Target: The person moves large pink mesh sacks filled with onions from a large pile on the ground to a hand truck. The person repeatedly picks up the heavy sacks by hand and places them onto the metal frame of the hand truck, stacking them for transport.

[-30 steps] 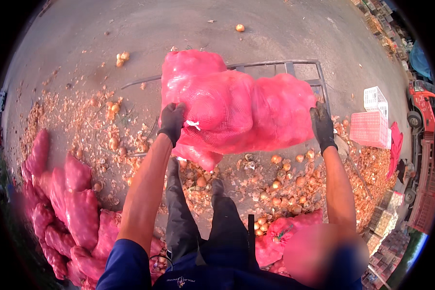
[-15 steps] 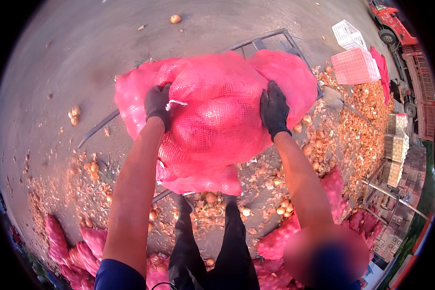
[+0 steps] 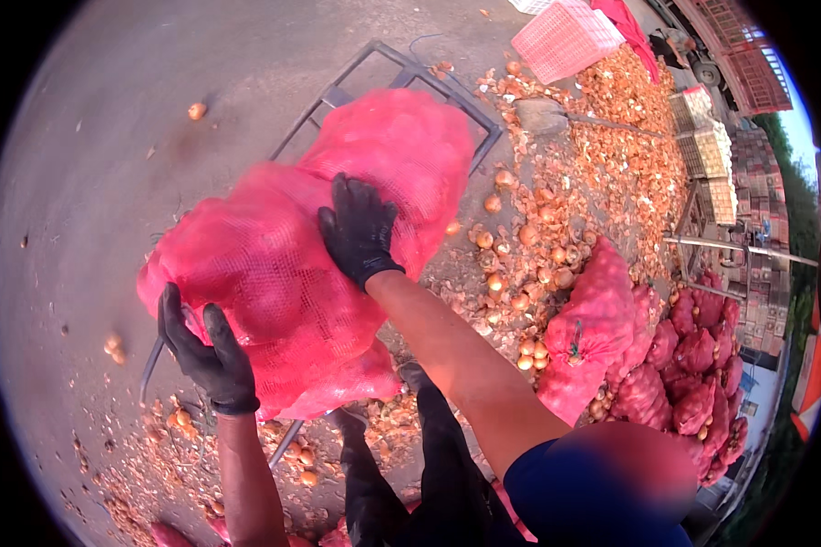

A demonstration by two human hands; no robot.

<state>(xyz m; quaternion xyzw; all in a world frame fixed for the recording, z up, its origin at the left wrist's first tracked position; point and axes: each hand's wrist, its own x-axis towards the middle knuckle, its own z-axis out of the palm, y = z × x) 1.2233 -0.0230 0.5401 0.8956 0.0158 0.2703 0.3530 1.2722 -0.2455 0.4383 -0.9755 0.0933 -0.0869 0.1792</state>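
Red mesh sacks of onions [image 3: 255, 264] are heaped on a dark metal frame cart [image 3: 374, 51] in front of me. My left hand [image 3: 212, 356], in a black glove, is at the near left end of the heap. Its fingers and thumb are spread apart, and nothing shows between them. My right hand [image 3: 359, 226], also gloved in black, lies flat with its palm on top of the heap, where two bulges meet. The undersides of the sacks and most of the cart are hidden.
Loose onions and dry skins [image 3: 629, 100] cover the ground to the right, with a shovel [image 3: 543, 117] lying among them. A pink plastic crate [image 3: 570, 41] stands beyond. More filled red sacks [image 3: 593, 319] lie at right, and stacked pale crates [image 3: 711, 159] stand behind.
My view has swung right. My left hand has come off the sack's top and opened at its left end. My right hand has shifted toward the heap's middle.
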